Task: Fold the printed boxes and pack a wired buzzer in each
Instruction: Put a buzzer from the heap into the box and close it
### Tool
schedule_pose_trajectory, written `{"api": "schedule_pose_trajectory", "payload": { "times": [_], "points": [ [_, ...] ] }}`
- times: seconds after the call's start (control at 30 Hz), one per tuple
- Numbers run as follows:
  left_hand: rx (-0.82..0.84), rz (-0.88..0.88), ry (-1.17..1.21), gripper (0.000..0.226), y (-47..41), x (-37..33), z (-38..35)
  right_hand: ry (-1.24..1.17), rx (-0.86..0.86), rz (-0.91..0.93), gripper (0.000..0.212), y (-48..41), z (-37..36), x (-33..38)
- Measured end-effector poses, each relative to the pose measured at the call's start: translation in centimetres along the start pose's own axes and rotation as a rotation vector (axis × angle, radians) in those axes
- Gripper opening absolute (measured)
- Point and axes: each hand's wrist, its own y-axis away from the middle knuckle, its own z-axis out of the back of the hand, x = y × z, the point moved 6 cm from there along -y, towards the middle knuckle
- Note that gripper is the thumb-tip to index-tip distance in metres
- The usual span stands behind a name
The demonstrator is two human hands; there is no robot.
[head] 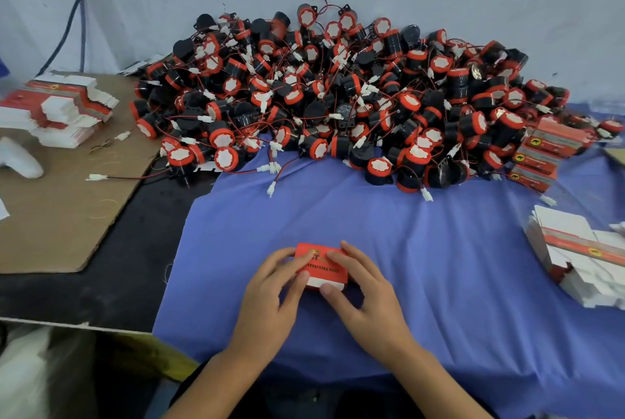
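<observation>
Box (321,265) sits pinched between your hands, left hand (270,286) and right hand (368,293) each curled round an end, thumbs on its white near flap (316,283). You look mid-fold; next, likely reach forward to the buzzer pile (338,90) beyond.

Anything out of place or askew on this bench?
The left stack of flat boxes lies slumped and fanned out. One buzzer wire trails from the pile onto the cardboard. No damage visible.

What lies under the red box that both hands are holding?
The blue cloth spreads beneath the red box. The left hand and right hand cover its edges, so whether it touches the cloth is hidden.
</observation>
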Motion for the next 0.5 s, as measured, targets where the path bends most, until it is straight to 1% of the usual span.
{"api": "schedule_pose_trajectory", "payload": {
  "times": [0.07,0.17,0.23,0.33,0.4,0.5],
  "points": [
    [0.042,0.002,-0.023,0.037,-0.12,0.00,-0.10,-0.005,-0.003,0.007,0.046,-0.07,-0.04,0.07],
    [0.128,0.048,-0.022,0.049,-0.50,0.53,-0.28,-0.023,-0.029,0.032,0.045,-0.09,0.06,0.46],
    [0.162,0.069,-0.024,0.055,-0.76,0.85,-0.21,-0.051,-0.054,0.016,0.046,-0.01,0.18,0.32],
    [0.170,0.051,-0.035,0.055,-0.90,0.71,-0.24,-0.090,-0.084,-0.039,0.044,0.04,0.33,-0.27],
    [0.164,0.052,-0.024,0.054,-1.00,0.54,-0.29,-0.079,-0.104,-0.015,0.038,-0.02,0.42,-0.22],
    [0.140,0.024,-0.039,0.052,-1.00,0.01,-0.23,-0.088,-0.124,0.029,0.036,-0.08,0.51,-0.17]
  ]
}}
